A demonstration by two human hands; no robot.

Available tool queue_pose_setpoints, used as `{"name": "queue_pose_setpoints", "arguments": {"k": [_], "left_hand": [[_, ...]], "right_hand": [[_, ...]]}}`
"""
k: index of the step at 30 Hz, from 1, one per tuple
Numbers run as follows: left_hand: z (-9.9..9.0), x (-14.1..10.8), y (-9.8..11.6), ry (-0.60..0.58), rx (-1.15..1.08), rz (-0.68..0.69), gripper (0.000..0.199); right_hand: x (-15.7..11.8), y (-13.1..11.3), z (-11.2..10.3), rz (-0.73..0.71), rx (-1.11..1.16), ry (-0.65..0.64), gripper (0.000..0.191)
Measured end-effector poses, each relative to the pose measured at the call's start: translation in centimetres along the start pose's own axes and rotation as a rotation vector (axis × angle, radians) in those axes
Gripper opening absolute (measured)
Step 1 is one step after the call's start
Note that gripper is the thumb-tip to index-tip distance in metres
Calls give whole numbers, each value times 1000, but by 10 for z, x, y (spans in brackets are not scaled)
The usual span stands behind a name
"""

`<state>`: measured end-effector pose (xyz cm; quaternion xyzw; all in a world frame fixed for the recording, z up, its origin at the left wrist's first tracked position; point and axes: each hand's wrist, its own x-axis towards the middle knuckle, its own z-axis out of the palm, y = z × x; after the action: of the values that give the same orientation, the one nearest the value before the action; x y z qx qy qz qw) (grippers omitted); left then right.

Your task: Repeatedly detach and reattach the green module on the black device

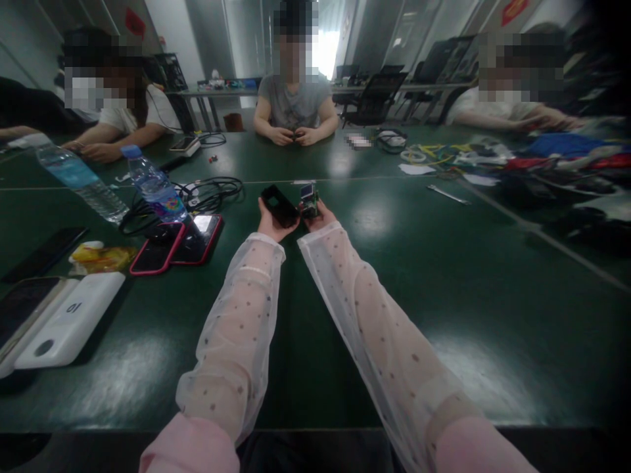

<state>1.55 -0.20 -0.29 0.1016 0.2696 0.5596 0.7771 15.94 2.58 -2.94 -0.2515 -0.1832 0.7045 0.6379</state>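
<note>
Both my arms, in sheer dotted sleeves, reach out over a dark green table (374, 368). My left hand (272, 222) is closed around a black rectangular case (280, 206) with a small light window-like opening. Beside it, my right hand (321, 215) grips a small green circuit board (309, 200) with a little screen and metal parts on it. The two pieces are held close together, and I cannot tell whether they touch. The fingers under both pieces are partly hidden.
To the left lie phones with red edges (197, 242), a white device marked 01 (73, 322), water bottles (155, 187) and black cables (221, 190). A metal tool (447, 194) lies at right, near heaped wires (444, 154). Several people sit around the table.
</note>
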Motion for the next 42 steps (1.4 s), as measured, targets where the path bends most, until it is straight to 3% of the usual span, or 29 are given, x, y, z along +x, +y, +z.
{"name": "queue_pose_setpoints", "arguments": {"k": [8,17,35,42], "left_hand": [[0,-7,4,-83,-50,-26,65],[-9,2,6,-148,-50,-84,63],[-2,-6,6,-83,-54,-73,58],[0,-8,5,-80,-23,-51,60]], "right_hand": [[1,-1,0,14,-38,27,21],[1,1,-1,1,-29,12,24],[3,0,2,-80,-157,28,26],[11,-21,19,-184,-255,44,30]]}}
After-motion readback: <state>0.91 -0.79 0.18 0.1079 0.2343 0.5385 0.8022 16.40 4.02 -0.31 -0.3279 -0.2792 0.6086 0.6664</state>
